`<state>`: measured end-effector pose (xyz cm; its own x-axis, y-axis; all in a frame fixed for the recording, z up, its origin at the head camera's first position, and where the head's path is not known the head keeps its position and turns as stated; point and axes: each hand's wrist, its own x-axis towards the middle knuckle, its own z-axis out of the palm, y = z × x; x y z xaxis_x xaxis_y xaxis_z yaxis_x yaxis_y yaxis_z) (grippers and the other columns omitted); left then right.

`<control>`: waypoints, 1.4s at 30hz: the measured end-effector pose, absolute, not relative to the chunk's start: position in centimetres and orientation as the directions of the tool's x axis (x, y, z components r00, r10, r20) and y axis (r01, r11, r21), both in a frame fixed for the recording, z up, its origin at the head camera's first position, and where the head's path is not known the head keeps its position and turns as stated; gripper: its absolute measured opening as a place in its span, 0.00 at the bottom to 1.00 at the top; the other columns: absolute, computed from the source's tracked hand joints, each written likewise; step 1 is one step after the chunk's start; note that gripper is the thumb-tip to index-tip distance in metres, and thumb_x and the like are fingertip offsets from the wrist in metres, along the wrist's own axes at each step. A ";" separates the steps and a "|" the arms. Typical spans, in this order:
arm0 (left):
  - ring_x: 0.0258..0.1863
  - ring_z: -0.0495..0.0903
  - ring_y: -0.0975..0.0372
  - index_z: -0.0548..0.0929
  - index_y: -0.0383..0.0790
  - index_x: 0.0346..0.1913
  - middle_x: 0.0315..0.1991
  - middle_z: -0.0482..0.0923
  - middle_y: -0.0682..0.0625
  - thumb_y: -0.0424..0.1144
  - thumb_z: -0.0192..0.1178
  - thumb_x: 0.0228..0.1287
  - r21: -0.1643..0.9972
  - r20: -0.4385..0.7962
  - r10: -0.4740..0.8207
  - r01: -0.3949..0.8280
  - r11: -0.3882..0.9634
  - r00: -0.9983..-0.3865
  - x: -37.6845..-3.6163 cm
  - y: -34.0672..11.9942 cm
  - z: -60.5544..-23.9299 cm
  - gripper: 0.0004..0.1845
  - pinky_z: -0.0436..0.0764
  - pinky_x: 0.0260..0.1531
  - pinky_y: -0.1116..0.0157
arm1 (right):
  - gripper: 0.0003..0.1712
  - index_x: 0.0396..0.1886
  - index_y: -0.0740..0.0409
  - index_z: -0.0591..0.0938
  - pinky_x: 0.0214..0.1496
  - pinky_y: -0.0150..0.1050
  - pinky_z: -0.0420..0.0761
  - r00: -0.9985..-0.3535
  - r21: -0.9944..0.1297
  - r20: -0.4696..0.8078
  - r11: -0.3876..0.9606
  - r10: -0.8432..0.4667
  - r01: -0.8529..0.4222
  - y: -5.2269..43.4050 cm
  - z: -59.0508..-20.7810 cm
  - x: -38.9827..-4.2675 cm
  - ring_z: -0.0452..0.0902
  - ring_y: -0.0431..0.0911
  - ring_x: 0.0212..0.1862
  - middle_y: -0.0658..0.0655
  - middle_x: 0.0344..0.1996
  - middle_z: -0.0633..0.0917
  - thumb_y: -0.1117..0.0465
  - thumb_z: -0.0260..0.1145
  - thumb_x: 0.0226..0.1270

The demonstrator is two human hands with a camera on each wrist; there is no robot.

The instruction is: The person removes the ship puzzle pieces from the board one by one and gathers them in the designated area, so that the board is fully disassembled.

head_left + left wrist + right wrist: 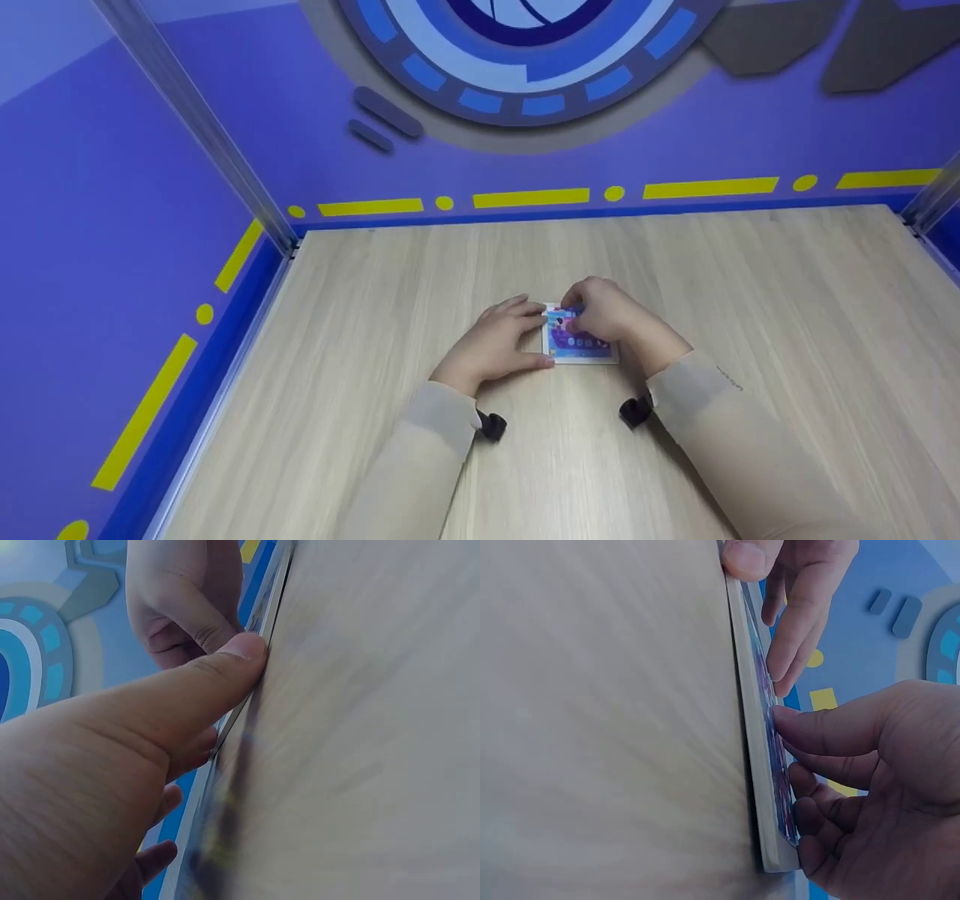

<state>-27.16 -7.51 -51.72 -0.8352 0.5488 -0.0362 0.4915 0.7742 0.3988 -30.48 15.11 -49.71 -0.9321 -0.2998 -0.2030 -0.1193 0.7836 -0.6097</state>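
A small, flat square picture board (559,355) with a pale border and a blue, purple and pink printed picture lies on the table. My left hand (495,341) holds its left side, the thumb at the near left corner and the fingertips towards the far left corner. From the right, my right hand (609,311) reaches over the board with bent fingers. In the right wrist view, the thumb and fingertips of the right hand (870,780) meet the picture face (769,709). Whether anything thin is between them is hidden.
The board lies on a pale wood-grain table (375,315). A blue-purple wall (247,97) with yellow marks rises behind it, and another panel (97,247) stands along the left edge. Black wrist-worn pieces (491,426) show at both cuffs.
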 end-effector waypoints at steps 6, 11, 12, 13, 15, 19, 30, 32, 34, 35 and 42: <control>0.85 0.53 0.57 0.74 0.50 0.75 0.79 0.66 0.59 0.68 0.67 0.61 0.397 -0.024 0.553 0.500 0.769 -0.833 -27.3 -7.5 -51.5 0.43 0.53 0.86 0.52 | 0.11 0.48 0.57 0.89 0.68 0.58 0.80 -0.926 -0.612 -0.212 0.781 -0.313 -0.124 15.1 -49.4 -30.6 0.79 0.56 0.55 0.62 0.55 0.84 0.65 0.72 0.66; 0.85 0.53 0.57 0.74 0.50 0.75 0.79 0.67 0.59 0.69 0.67 0.61 0.392 -0.017 0.560 0.510 0.766 -0.828 -27.3 -7.6 -51.6 0.44 0.54 0.85 0.51 | 0.16 0.53 0.55 0.88 0.73 0.62 0.75 -0.925 -0.614 -0.188 0.774 -0.330 -0.152 15.0 -49.4 -30.5 0.79 0.59 0.61 0.63 0.58 0.84 0.66 0.72 0.66; 0.85 0.53 0.56 0.74 0.50 0.75 0.79 0.67 0.59 0.69 0.67 0.61 0.391 -0.017 0.562 0.512 0.765 -0.827 -27.3 -7.6 -51.7 0.44 0.54 0.85 0.51 | 0.17 0.55 0.55 0.87 0.74 0.62 0.75 -0.925 -0.613 -0.184 0.774 -0.333 -0.156 15.0 -49.3 -30.5 0.79 0.60 0.62 0.62 0.59 0.84 0.66 0.72 0.66; 0.85 0.53 0.56 0.74 0.50 0.75 0.79 0.67 0.59 0.69 0.67 0.61 0.390 -0.016 0.563 0.513 0.764 -0.826 -27.3 -7.6 -51.7 0.44 0.54 0.85 0.51 | 0.18 0.56 0.55 0.87 0.74 0.63 0.75 -0.924 -0.611 -0.182 0.775 -0.335 -0.160 14.9 -49.3 -30.5 0.79 0.60 0.63 0.62 0.59 0.84 0.66 0.72 0.66; 0.85 0.53 0.56 0.74 0.50 0.75 0.79 0.67 0.59 0.70 0.67 0.60 0.391 -0.017 0.564 0.513 0.764 -0.826 -27.3 -7.6 -51.7 0.44 0.54 0.85 0.51 | 0.19 0.57 0.55 0.87 0.74 0.63 0.74 -0.925 -0.608 -0.183 0.777 -0.334 -0.160 14.9 -49.3 -30.4 0.79 0.60 0.64 0.62 0.59 0.84 0.66 0.72 0.66; 0.85 0.53 0.56 0.74 0.51 0.75 0.79 0.67 0.60 0.70 0.67 0.60 0.385 -0.021 0.556 0.507 0.771 -0.831 -27.4 -7.6 -51.7 0.44 0.53 0.86 0.51 | 0.19 0.57 0.56 0.87 0.74 0.62 0.75 -0.924 -0.605 -0.197 0.782 -0.329 -0.149 14.7 -49.0 -30.3 0.79 0.60 0.63 0.62 0.59 0.84 0.67 0.70 0.67; 0.84 0.55 0.56 0.76 0.50 0.73 0.78 0.68 0.60 0.70 0.67 0.59 0.374 -0.012 0.549 0.505 0.778 -0.836 -27.5 -7.3 -51.6 0.44 0.55 0.85 0.51 | 0.19 0.53 0.63 0.87 0.68 0.58 0.80 -0.927 -0.571 -0.182 0.803 -0.328 -0.172 14.2 -48.5 -30.1 0.80 0.56 0.53 0.64 0.53 0.86 0.71 0.68 0.62; 0.84 0.55 0.56 0.76 0.50 0.73 0.78 0.68 0.60 0.70 0.67 0.59 0.372 -0.011 0.548 0.505 0.779 -0.836 -27.5 -7.3 -51.6 0.44 0.55 0.85 0.51 | 0.18 0.52 0.63 0.87 0.66 0.57 0.81 -0.928 -0.568 -0.180 0.805 -0.326 -0.173 14.3 -48.6 -30.1 0.80 0.55 0.52 0.63 0.52 0.86 0.71 0.68 0.61; 0.84 0.55 0.56 0.76 0.50 0.73 0.78 0.68 0.60 0.70 0.67 0.59 0.374 -0.017 0.547 0.502 0.780 -0.837 -27.4 -7.2 -51.6 0.44 0.55 0.85 0.51 | 0.18 0.52 0.63 0.87 0.66 0.58 0.81 -0.925 -0.571 -0.185 0.802 -0.333 -0.175 14.3 -48.7 -30.2 0.81 0.54 0.51 0.63 0.51 0.87 0.71 0.69 0.62; 0.84 0.55 0.56 0.76 0.50 0.74 0.78 0.68 0.60 0.70 0.67 0.59 0.376 -0.021 0.545 0.498 0.781 -0.838 -27.4 -7.3 -51.6 0.44 0.55 0.85 0.51 | 0.17 0.52 0.62 0.87 0.65 0.58 0.81 -0.922 -0.571 -0.190 0.802 -0.339 -0.177 14.3 -48.8 -30.2 0.81 0.54 0.51 0.62 0.51 0.87 0.71 0.69 0.62; 0.84 0.54 0.56 0.75 0.51 0.74 0.79 0.67 0.59 0.69 0.67 0.60 0.376 -0.039 0.537 0.485 0.789 -0.843 -27.2 -7.3 -51.4 0.44 0.55 0.85 0.50 | 0.16 0.52 0.59 0.87 0.64 0.57 0.82 -0.913 -0.587 -0.205 0.791 -0.352 -0.173 14.5 -49.2 -30.4 0.81 0.54 0.51 0.61 0.51 0.86 0.69 0.71 0.64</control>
